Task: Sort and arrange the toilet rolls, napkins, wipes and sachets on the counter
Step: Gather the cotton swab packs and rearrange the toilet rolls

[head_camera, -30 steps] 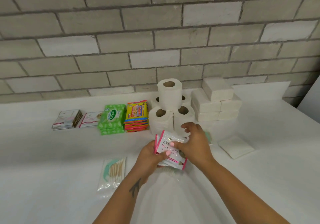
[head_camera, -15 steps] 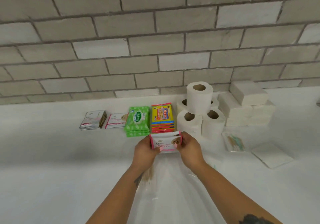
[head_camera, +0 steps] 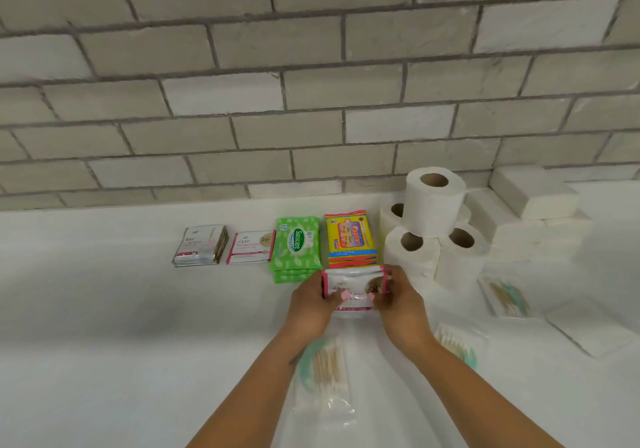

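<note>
Both hands hold a small stack of pink-edged white sachets just above the counter, in front of the wipes. My left hand grips its left edge and my right hand grips its right edge. Along the wall stand a silver sachet stack, a pink sachet stack, green wipes packs, yellow wipes packs, a pile of toilet rolls and stacked white napkins.
Clear bags of cotton buds lie on the white counter: one under my left forearm, one by my right wrist, one further right. A loose napkin pack lies at the right. A brick wall backs the counter.
The sachets went from tilted and fanned to squared up between both hands, and moved slightly toward the wipes. The camera view has shifted left, so everything appears further right.
</note>
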A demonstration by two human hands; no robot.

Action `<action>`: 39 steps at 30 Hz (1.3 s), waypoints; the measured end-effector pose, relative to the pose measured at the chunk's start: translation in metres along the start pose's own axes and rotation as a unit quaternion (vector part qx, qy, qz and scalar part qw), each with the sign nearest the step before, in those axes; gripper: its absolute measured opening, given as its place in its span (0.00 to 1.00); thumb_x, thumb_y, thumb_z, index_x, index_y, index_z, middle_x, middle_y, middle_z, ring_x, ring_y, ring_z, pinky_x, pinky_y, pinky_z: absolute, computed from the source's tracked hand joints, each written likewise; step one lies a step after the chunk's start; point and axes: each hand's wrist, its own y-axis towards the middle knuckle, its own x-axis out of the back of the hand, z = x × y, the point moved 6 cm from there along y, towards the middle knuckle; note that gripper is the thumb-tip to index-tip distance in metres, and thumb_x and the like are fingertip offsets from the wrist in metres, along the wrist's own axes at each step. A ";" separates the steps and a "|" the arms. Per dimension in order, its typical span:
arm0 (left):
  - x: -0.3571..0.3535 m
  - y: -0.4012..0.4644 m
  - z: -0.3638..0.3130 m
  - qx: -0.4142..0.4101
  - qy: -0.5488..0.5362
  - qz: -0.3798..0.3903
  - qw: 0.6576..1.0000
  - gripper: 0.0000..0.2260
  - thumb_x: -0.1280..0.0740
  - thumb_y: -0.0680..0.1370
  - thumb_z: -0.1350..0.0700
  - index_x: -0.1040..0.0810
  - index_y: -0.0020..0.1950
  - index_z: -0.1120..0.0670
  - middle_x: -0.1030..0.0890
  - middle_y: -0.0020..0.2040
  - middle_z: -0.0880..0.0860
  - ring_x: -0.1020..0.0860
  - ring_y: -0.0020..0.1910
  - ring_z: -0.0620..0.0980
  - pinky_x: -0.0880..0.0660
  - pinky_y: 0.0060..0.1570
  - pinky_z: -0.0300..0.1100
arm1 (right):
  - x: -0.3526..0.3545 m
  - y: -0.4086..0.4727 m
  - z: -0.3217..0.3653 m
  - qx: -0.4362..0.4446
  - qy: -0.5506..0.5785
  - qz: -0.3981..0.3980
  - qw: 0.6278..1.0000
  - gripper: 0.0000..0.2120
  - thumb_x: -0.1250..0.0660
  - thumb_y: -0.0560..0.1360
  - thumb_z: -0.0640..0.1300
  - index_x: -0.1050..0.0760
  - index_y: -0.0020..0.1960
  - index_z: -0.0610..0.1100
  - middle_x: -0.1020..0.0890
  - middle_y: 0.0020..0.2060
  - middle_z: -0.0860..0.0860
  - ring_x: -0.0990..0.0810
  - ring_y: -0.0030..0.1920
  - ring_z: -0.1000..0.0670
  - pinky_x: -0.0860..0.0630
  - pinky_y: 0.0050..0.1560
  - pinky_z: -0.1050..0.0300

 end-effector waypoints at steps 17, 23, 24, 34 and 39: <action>0.166 0.075 0.015 0.166 -0.126 0.076 0.975 0.14 0.33 0.77 0.57 0.24 0.60 0.62 0.19 0.57 0.60 0.20 0.56 0.58 0.22 0.54 0.50 | -0.149 0.052 0.134 0.499 -0.369 -0.007 0.784 0.22 0.29 0.56 0.33 0.24 0.48 0.47 0.20 0.42 0.51 0.23 0.43 0.47 0.36 0.52 0.55; 0.196 0.117 0.029 0.197 -0.025 0.010 0.980 0.05 0.40 0.80 0.62 0.27 0.47 0.61 0.26 0.37 0.58 0.27 0.32 0.50 0.25 0.31 0.40 | -0.192 0.088 0.129 0.437 -0.421 0.056 0.793 0.28 0.27 0.45 0.31 0.22 0.44 0.48 0.20 0.36 0.51 0.19 0.39 0.47 0.37 0.53 0.55; 0.199 0.126 0.033 0.198 0.001 0.000 0.980 0.04 0.40 0.79 0.63 0.26 0.48 0.62 0.25 0.39 0.60 0.27 0.34 0.52 0.24 0.36 0.42 | -0.198 0.092 0.127 0.431 -0.428 0.059 0.792 0.29 0.26 0.44 0.31 0.22 0.43 0.48 0.21 0.35 0.52 0.19 0.38 0.48 0.37 0.54 0.54; 0.210 0.163 0.053 0.195 0.173 -0.020 0.965 0.11 0.36 0.75 0.64 0.31 0.34 0.54 0.27 0.34 0.51 0.24 0.37 0.51 0.22 0.51 0.46 | -0.234 0.121 0.123 0.415 -0.457 0.100 0.780 0.27 0.25 0.44 0.33 0.21 0.42 0.45 0.21 0.30 0.51 0.21 0.28 0.47 0.22 0.50 0.49; 0.203 0.164 0.060 0.178 0.232 -0.006 0.956 0.12 0.36 0.77 0.61 0.33 0.34 0.54 0.29 0.35 0.52 0.25 0.40 0.51 0.23 0.51 0.45 | -0.246 0.125 0.113 0.354 -0.509 0.188 0.762 0.24 0.40 0.69 0.31 0.33 0.64 0.44 0.23 0.54 0.46 0.22 0.53 0.43 0.47 0.72 0.52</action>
